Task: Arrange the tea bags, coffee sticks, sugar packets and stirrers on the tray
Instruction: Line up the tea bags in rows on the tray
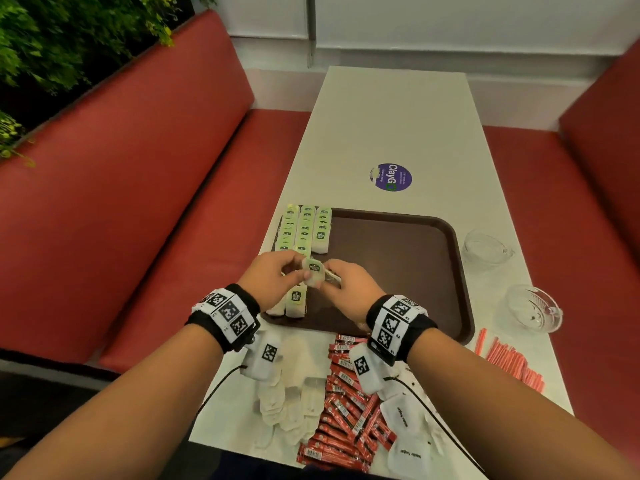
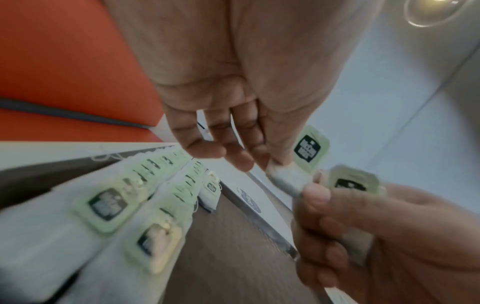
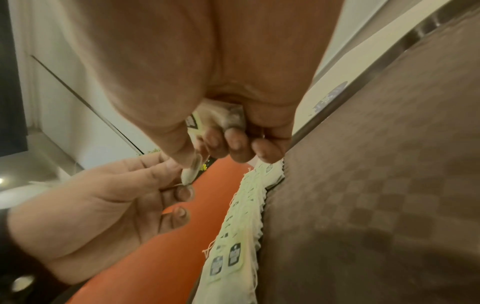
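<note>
While rows of tea bags (image 1: 304, 230) are laid along the left edge of the tray (image 1: 398, 258), one more tea bag (image 1: 313, 273) is held above them. It is pinched on its left side by the left hand (image 1: 270, 278), and on its right side by the thumb and fingers of the right hand (image 1: 349, 289). Near the table's front edge, sugar packets (image 1: 291, 403) are seen at the left, then coffee sticks (image 1: 346, 410), and stirrers (image 1: 512, 365) at the right.
</note>
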A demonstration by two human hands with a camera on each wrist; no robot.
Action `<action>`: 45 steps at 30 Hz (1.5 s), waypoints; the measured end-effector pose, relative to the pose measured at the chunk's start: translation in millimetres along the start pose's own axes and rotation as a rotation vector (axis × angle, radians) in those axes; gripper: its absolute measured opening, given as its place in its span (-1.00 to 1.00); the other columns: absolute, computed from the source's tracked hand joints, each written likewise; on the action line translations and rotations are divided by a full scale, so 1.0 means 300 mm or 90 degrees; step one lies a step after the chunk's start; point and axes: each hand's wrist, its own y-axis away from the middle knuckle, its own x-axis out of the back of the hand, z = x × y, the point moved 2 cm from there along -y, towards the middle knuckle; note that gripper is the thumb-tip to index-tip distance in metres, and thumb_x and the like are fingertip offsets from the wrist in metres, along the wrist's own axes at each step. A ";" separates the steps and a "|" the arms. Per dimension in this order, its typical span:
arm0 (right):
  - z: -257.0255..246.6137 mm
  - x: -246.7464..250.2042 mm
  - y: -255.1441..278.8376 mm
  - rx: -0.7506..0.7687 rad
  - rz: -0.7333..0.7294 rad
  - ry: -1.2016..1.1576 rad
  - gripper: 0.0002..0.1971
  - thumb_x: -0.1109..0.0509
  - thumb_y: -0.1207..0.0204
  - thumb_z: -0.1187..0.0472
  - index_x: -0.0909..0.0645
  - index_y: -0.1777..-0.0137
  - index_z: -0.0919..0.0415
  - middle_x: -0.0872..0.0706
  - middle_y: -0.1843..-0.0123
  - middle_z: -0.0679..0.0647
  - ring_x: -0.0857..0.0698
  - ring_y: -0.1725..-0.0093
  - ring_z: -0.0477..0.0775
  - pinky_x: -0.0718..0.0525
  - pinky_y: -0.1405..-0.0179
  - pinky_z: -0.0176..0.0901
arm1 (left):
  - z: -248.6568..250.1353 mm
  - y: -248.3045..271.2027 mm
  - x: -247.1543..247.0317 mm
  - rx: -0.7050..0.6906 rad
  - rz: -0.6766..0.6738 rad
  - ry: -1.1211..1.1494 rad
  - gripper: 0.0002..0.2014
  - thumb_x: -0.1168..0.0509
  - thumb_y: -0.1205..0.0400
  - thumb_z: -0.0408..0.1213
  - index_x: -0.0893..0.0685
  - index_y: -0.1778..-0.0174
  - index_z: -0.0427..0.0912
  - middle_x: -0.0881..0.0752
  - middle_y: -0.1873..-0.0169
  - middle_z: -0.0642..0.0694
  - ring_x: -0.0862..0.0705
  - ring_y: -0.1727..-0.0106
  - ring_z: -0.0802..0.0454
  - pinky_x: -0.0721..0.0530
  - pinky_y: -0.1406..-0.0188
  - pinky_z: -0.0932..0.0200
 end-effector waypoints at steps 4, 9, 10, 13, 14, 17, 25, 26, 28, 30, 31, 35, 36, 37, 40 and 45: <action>0.034 0.036 -0.016 -0.070 0.020 -0.056 -0.79 -0.31 -0.64 0.25 -0.39 -0.20 0.12 -0.65 0.15 0.02 -0.59 0.32 0.01 -0.54 0.31 -0.11 | -0.028 -0.157 -0.008 0.065 0.074 -0.036 -0.89 -0.45 -0.61 -0.16 -0.70 0.12 -0.09 -0.72 0.30 0.05 -0.64 0.26 0.11 -0.58 0.22 0.20; 0.075 0.080 -0.017 -0.121 0.024 -0.076 -0.95 -0.23 -0.66 0.26 -0.40 0.01 0.17 -0.55 0.27 0.05 -0.48 0.35 0.04 -0.47 0.32 -0.06 | -0.069 -0.319 -0.053 0.191 0.055 -0.058 -0.81 -0.51 -0.55 -0.21 -0.64 0.02 0.01 -0.76 0.21 0.03 -0.72 0.14 0.07 -0.70 0.08 0.13; 0.085 0.087 -0.020 -0.122 0.018 -0.059 -0.95 -0.24 -0.67 0.24 -0.45 0.04 0.18 -0.58 0.26 0.05 -0.51 0.32 0.05 -0.50 0.26 -0.03 | -0.075 -0.343 -0.066 0.209 0.056 -0.064 -0.78 -0.53 -0.52 -0.22 -0.62 0.02 0.02 -0.76 0.19 -0.01 -0.74 0.13 0.01 -0.74 0.06 0.08; 0.117 0.098 -0.028 -0.136 0.008 -0.060 -0.93 -0.31 -0.61 0.19 -0.54 0.10 0.12 -0.64 0.27 0.01 -0.59 0.27 0.10 -0.59 0.20 0.04 | -0.081 -0.398 -0.094 0.248 0.057 -0.116 -0.69 -0.56 -0.46 -0.17 -0.56 0.02 0.04 -0.73 0.07 -0.04 -0.72 0.07 -0.09 -0.72 0.04 0.03; 0.126 0.099 -0.031 -0.139 0.008 -0.065 -0.95 -0.33 -0.59 0.18 -0.55 0.10 0.10 -0.65 0.28 0.01 -0.64 0.25 0.16 -0.63 0.18 0.07 | -0.078 -0.410 -0.100 0.259 0.056 -0.133 -0.67 -0.56 -0.46 -0.16 -0.55 0.02 0.04 -0.70 0.06 -0.04 -0.69 0.05 -0.10 -0.68 0.07 0.06; 0.136 0.111 -0.037 -0.142 0.006 -0.051 -0.99 -0.38 -0.59 0.19 -0.60 0.04 0.07 -0.73 0.27 -0.01 -0.77 0.20 0.12 -0.69 0.18 -0.01 | -0.077 -0.428 -0.114 0.265 0.045 -0.194 -0.68 -0.55 -0.48 -0.14 -0.53 0.01 0.02 -0.63 0.07 -0.04 -0.62 0.06 -0.10 -0.57 0.12 0.10; 0.136 0.121 -0.055 -0.119 0.012 -0.073 -0.95 -0.40 -0.63 0.17 -0.64 -0.05 0.05 -0.80 0.34 0.02 -0.77 0.40 -0.12 -0.64 0.33 -0.19 | -0.061 -0.425 -0.146 0.124 -0.009 -0.246 -0.84 -0.50 -0.51 -0.12 -0.69 0.04 0.03 -0.70 0.09 -0.01 -0.68 0.06 -0.05 -0.66 0.05 0.06; 0.136 0.120 -0.058 -0.117 0.012 -0.077 -0.96 -0.40 -0.64 0.16 -0.65 -0.05 0.04 -0.78 0.36 -0.01 -0.77 0.40 -0.08 -0.71 0.31 -0.12 | -0.060 -0.425 -0.152 0.114 -0.029 -0.271 -0.80 -0.52 -0.50 -0.08 -0.72 0.01 0.04 -0.68 0.03 -0.01 -0.68 0.02 -0.05 -0.65 0.02 0.06; 0.137 0.118 -0.062 -0.118 0.013 -0.088 -0.96 -0.40 -0.65 0.15 -0.66 -0.03 0.05 -0.74 0.43 -0.11 -0.75 0.43 -0.07 -0.75 0.26 -0.02 | -0.060 -0.425 -0.153 0.112 -0.053 -0.309 -0.77 -0.52 -0.52 -0.05 -0.75 -0.05 0.04 -0.66 -0.05 -0.02 -0.67 -0.07 -0.08 -0.62 -0.02 0.06; 0.142 0.117 -0.069 -0.122 0.014 -0.093 -0.94 -0.39 -0.67 0.13 -0.67 -0.01 0.07 -0.74 0.44 -0.12 -0.75 0.43 -0.07 -0.76 0.22 0.03 | -0.059 -0.425 -0.148 0.119 -0.067 -0.314 -0.77 -0.50 -0.54 -0.04 -0.76 -0.07 0.03 -0.68 -0.08 -0.03 -0.68 -0.10 -0.09 -0.64 -0.08 0.05; 0.146 0.116 -0.073 -0.124 0.015 -0.097 -0.93 -0.39 -0.67 0.12 -0.68 0.00 0.07 -0.76 0.40 -0.08 -0.77 0.40 -0.05 -0.77 0.18 0.07 | -0.057 -0.423 -0.145 0.118 -0.070 -0.316 -0.76 -0.49 -0.54 -0.01 -0.75 -0.08 0.04 -0.70 -0.07 -0.02 -0.69 -0.11 -0.08 -0.66 -0.11 0.03; 0.156 0.111 -0.090 -0.120 0.022 -0.127 -0.91 -0.40 -0.67 0.11 -0.69 -0.02 0.09 -0.84 0.19 0.07 -0.84 0.27 0.01 -0.81 0.10 0.13 | -0.015 -0.402 -0.121 0.036 -0.015 -0.244 -0.73 -0.31 -0.66 0.12 -0.76 0.00 0.01 -0.70 0.07 0.01 -0.66 0.00 0.00 -0.61 -0.04 0.07; 0.156 0.112 -0.093 -0.119 0.029 -0.123 -0.90 -0.40 -0.67 0.11 -0.70 -0.03 0.11 -0.84 0.18 0.05 -0.83 0.26 -0.01 -0.79 0.12 0.07 | 0.006 -0.387 -0.112 -0.003 -0.003 -0.191 -0.67 -0.23 -0.71 0.12 -0.77 0.01 -0.02 -0.72 0.06 0.01 -0.65 0.00 0.02 -0.56 -0.04 0.09; 0.154 0.117 -0.095 -0.114 0.040 -0.110 -0.89 -0.41 -0.67 0.11 -0.70 -0.02 0.12 -0.83 0.19 0.03 -0.81 0.26 -0.02 -0.77 0.15 0.02 | 0.033 -0.369 -0.103 -0.032 0.001 -0.132 -0.60 -0.17 -0.73 0.14 -0.79 0.01 -0.05 -0.74 0.05 0.02 -0.65 0.00 0.04 -0.54 -0.04 0.10; 0.153 0.125 -0.104 -0.094 0.073 -0.071 -0.86 -0.42 -0.65 0.08 -0.72 0.04 0.12 -0.77 0.24 0.02 -0.68 0.30 -0.04 -0.67 0.19 -0.01 | 0.098 -0.304 -0.078 -0.082 -0.021 -0.013 -0.62 -0.20 -0.71 0.17 -0.80 0.07 0.01 -0.76 0.12 0.10 -0.66 0.07 0.06 -0.59 0.01 0.06; 0.150 0.125 -0.111 -0.075 0.073 -0.049 -0.88 -0.42 -0.64 0.11 -0.71 0.05 0.12 -0.72 0.21 0.04 -0.65 0.25 0.02 -0.65 0.20 -0.04 | 0.129 -0.249 -0.069 -0.162 -0.055 -0.055 -0.94 -0.44 -0.60 -0.10 -0.76 0.14 0.04 -0.75 0.18 0.09 -0.60 0.10 0.16 -0.50 0.05 0.31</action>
